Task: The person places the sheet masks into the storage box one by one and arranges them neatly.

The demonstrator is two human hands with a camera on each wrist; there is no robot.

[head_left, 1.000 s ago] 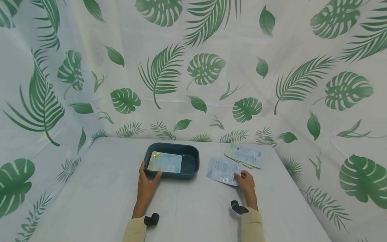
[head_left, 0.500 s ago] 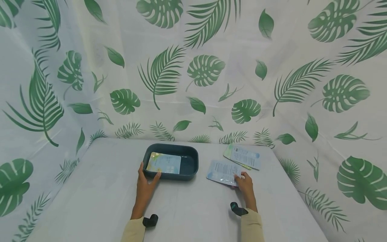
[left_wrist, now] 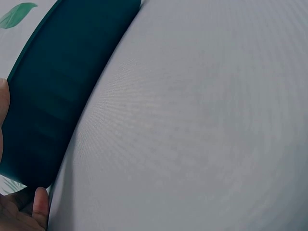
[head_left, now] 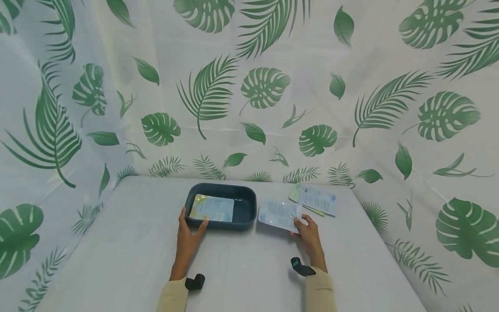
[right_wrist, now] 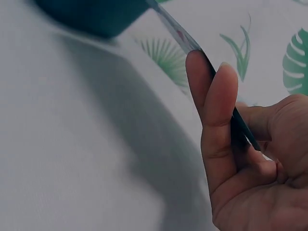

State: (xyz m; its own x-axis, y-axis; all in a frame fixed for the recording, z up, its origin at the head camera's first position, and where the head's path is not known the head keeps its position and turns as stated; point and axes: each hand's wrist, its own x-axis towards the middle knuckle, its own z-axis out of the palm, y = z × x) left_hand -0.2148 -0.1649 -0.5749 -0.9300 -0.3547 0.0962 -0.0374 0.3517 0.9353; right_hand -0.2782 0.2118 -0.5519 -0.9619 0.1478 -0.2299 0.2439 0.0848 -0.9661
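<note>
A dark teal plastic basin [head_left: 245,226] stands on the table, with a light blue and yellow packet [head_left: 212,209] lying flat inside its left part. My left hand [head_left: 188,242] holds the basin's front left corner, thumb at the front rim and fingers along the left side. In the left wrist view, fingertips [left_wrist: 41,207] show under the basin's corner. My right hand [head_left: 309,238] pinches another flat, light blue printed packet [head_left: 278,213] by its right end. That packet is raised off the table just right of the basin, its shadow below it in the right wrist view.
To the right, light blue and green packets [head_left: 317,200] overlap in a small pile near the table's back edge. A white cloth [head_left: 241,277] covers the table. Leaf-patterned curtains [head_left: 269,143] hang behind it and at both sides.
My right hand has lifted the pinched packet off the table and moved it left, closer to the basin. The left hand and the basin have stayed in place.
</note>
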